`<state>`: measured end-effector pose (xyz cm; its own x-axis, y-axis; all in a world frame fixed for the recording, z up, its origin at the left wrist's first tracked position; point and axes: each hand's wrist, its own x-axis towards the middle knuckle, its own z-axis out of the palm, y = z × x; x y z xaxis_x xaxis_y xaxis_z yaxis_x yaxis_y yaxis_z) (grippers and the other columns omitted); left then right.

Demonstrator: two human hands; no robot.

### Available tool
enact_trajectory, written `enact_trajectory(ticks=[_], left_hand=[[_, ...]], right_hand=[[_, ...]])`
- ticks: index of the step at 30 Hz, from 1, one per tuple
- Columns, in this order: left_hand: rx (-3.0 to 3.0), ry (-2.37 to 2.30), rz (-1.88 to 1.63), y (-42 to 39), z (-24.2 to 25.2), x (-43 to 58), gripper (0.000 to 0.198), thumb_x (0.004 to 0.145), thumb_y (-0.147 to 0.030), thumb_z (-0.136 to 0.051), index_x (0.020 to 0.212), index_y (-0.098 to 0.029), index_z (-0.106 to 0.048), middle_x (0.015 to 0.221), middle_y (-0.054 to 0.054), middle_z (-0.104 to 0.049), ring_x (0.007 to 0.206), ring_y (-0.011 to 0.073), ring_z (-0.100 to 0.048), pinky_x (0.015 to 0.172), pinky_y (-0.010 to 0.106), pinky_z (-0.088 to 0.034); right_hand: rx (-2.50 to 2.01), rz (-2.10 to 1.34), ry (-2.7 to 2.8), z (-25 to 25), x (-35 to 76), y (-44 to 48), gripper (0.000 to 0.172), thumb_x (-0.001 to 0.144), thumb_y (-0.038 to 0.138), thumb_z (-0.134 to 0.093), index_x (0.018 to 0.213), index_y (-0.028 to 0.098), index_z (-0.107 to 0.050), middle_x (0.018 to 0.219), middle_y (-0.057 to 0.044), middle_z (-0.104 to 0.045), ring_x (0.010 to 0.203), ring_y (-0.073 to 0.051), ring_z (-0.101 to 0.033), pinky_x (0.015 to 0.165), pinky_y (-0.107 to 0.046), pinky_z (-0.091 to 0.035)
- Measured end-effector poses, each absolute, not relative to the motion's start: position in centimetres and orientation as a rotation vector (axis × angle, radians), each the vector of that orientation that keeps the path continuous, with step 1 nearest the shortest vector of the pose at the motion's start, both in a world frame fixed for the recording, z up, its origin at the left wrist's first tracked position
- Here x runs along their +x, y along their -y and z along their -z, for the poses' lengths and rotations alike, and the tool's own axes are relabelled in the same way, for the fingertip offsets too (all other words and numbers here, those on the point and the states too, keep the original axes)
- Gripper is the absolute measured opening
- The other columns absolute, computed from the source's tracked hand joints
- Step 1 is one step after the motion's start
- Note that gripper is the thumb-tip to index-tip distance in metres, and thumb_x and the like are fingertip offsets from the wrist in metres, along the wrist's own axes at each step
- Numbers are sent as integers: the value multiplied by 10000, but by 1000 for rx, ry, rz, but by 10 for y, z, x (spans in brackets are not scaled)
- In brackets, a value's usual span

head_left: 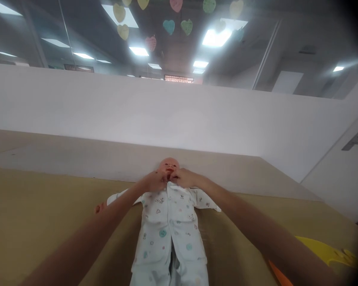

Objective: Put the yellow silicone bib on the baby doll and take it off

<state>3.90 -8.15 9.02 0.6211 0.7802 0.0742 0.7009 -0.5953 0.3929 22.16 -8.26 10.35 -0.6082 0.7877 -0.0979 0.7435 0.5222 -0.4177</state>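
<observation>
A baby doll (170,163) lies on its back, head toward the wall, dressed in a white printed baby outfit (158,226). At the doll's neck, my left hand (157,181) has its fingers closed at the outfit's collar. My right hand (182,177) pinches the collar's other side, close against the left one. The front edges meet down the chest and part lower down, where greyish cloth shows between them. Both sleeves spread outward, and one doll hand (100,207) pokes out at the left. My fingertips hide the collar's fastening.
The doll rests on a tan padded surface (47,214) along a white wall (137,107). A yellow plastic item (319,248) with an orange part (280,274) sits at lower right, partly behind my right forearm. A door handle (356,138) is at far right.
</observation>
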Motion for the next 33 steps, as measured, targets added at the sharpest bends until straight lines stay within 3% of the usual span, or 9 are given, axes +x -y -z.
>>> enact_trajectory(ticks=[5, 9, 19, 23, 27, 30, 33], left_hand=[[2479, -1162, -420, 76, -97, 36, 138, 716, -163, -494, 591, -210, -461, 658, -1, -559, 673, 172, -551, 603, 267, -380], [2465, -1153, -479, 80, -92, 36, 96, 695, -143, -489, 630, -212, -474, 674, -11, -553, 671, 163, -533, 613, 268, -378], [2467, -1194, -519, 91, -76, 30, 43, 713, -181, -507, 717, -224, -508, 669, -22, -579, 670, 171, -558, 618, 270, -380], [2438, -1169, -544, 94, -70, 30, 35, 714, -189, -522, 698, -219, -519, 700, -15, -604, 686, 164, -571, 632, 260, -392], [2454, -1194, -530, 98, -68, 28, 60, 708, -174, -523, 662, -212, -531, 660, -19, -591, 628, 149, -535, 609, 258, -370], [2384, -1181, -540, 101, -68, 23, 78, 709, -172, -521, 666, -207, -576, 627, -29, -580, 603, 135, -508, 604, 246, -363], [2354, -1077, -551, 102, -68, 19, 122, 684, -134, -503, 638, -197, -597, 559, -43, -528, 557, 112, -453, 586, 229, -349]], right_hand=[[-1442, -1175, 2520, -121, 213, 70, 131, 823, 158, -480, 725, 206, -552, 505, 32, -406, 470, -120, -399, 491, -253, -323], [-1616, -1468, 2382, -120, 205, 63, 203, 757, 97, -539, 632, 222, -439, 461, 56, -294, 434, -100, -293, 465, -246, -226], [-1700, -1759, 2430, -114, 199, 51, 299, 723, 87, -632, 617, 213, -383, 460, 81, -260, 398, -62, -261, 421, -193, -189], [-1724, -1740, 2539, -117, 194, 50, 251, 741, 112, -639, 622, 199, -436, 474, 56, -369, 420, -77, -391, 417, -183, -210], [-1625, -1424, 2768, -124, 191, 53, 94, 749, 178, -649, 706, 171, -566, 546, 27, -495, 546, -132, -588, 447, -185, -301], [-1606, -1190, 2796, -128, 191, 60, 116, 760, 218, -642, 689, 172, -563, 516, 39, -477, 542, -140, -589, 476, -206, -344], [-1611, -902, 2812, -129, 188, 69, 255, 780, 165, -606, 562, 192, -478, 470, 26, -478, 491, -112, -507, 513, -236, -375]])
